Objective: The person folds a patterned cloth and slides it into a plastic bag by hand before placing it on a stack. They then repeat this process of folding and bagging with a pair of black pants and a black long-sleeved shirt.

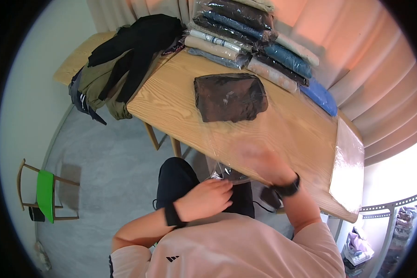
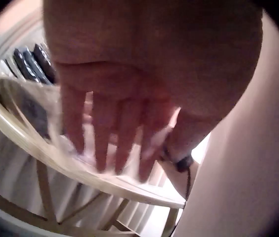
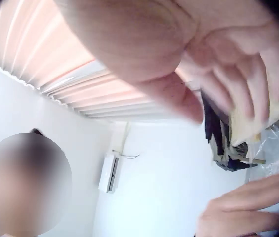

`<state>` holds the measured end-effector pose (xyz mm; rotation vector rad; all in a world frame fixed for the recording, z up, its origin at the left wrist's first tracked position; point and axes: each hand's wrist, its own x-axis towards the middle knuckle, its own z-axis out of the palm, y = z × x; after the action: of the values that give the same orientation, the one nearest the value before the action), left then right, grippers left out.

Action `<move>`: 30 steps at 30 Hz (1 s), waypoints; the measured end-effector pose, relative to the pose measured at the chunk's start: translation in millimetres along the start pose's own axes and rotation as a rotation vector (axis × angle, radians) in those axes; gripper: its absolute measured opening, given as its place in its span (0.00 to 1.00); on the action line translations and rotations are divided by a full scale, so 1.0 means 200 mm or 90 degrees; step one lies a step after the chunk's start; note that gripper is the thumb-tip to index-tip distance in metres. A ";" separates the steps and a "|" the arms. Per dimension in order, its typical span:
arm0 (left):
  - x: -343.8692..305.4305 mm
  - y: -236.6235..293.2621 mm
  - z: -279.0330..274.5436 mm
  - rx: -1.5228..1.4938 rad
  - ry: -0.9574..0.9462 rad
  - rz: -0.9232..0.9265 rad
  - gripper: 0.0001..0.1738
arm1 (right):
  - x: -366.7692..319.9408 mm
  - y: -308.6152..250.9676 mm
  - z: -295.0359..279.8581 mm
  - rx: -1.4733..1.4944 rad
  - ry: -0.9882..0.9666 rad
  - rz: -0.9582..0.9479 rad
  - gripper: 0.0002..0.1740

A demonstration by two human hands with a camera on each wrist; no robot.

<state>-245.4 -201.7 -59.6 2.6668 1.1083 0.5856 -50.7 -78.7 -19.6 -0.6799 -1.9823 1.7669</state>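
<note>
The dark folded garment (image 1: 230, 98) lies mid-table in the head view, inside a clear bag (image 1: 227, 172) whose loose end reaches over the table's near edge. At that end, the left hand (image 1: 206, 199) has its fingers extended; whether it touches the film is unclear. The left wrist view shows those fingers straight, with narrow gaps between them. The right hand (image 1: 259, 160), blurred above the near edge, looks loosely open in its own wrist view, thumb apart from the fingers; contact with the bag cannot be told. Only that view shows the white wall unit (image 3: 109, 173).

Left of the garment, a strip of the wooden table (image 1: 164, 99) separates it from the heaped clothes (image 1: 129, 60), which overhang the edge. Bagged stacks (image 1: 231, 37) stand close behind; shiny film (image 1: 347, 169) lies along the right end.
</note>
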 end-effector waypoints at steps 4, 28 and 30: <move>-0.19 -0.10 -0.34 -0.194 0.202 -0.067 0.13 | -0.28 -0.34 -0.17 0.074 -0.107 0.021 0.11; 0.00 -0.76 -0.20 -0.701 0.105 -0.674 0.15 | -0.07 0.29 -0.69 -0.074 0.254 0.314 0.10; -0.05 -0.73 -0.18 -0.636 0.100 -0.613 0.14 | -0.16 0.27 -0.59 -0.129 0.291 0.334 0.09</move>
<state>-361.0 -105.8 -76.7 1.1010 1.4259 0.8185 49.0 0.9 -57.3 -1.6312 -1.7695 1.4788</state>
